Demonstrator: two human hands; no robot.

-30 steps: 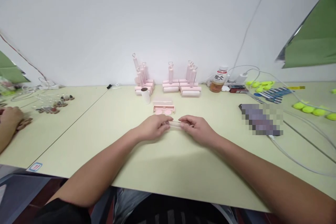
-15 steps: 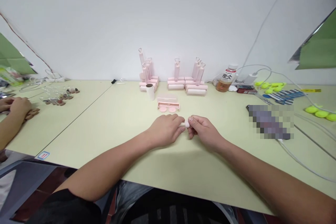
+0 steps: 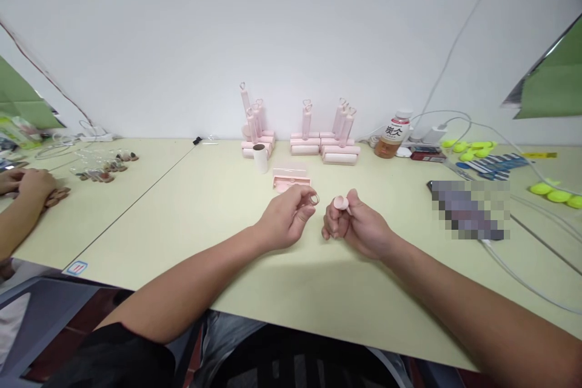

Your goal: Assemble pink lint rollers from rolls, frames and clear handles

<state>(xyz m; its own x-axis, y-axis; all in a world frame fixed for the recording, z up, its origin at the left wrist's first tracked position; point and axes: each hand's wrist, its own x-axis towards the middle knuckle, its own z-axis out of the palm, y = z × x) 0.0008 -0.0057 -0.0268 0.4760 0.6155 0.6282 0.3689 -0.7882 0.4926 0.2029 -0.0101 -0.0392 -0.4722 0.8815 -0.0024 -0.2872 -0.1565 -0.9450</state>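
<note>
Head view, against half a second ago. Hands are now apart, with a narrow gap between them; before, they met at a pale tube, right fingers on its whitish end.

Left hand (image 3: 286,218): grasping. Thumb and fingers pinch a small ring-shaped rim (image 3: 316,199), facing the right hand. Whether this is the end of the earlier tube, cannot tell; the rest is hidden in the hand.

Right hand (image 3: 364,227): grasping. A pale pink piece (image 3: 340,202) sits between thumb and curled fingers, its hollowed end now turned up and into view. Both held things are above the middle of the worktop (image 3: 182,212), between its front and back edges.

Pink case (image 3: 286,182): unmoved, beyond the left hand, which now overlaps its near right corner in view. The pink discs seen earlier at its front are now partly hidden.

Unchanged: white cylinder (image 3: 260,159) upright, left of and behind the case; sticks (image 3: 307,122) with looped tops standing in three groups near the back edge, boxes (image 3: 305,147) lying below them; bottle (image 3: 390,134) near the back edge, right of the sticks; phone (image 3: 464,209) toward the right; a co-worker's hand (image 3: 39,182) across the seam, left
</note>
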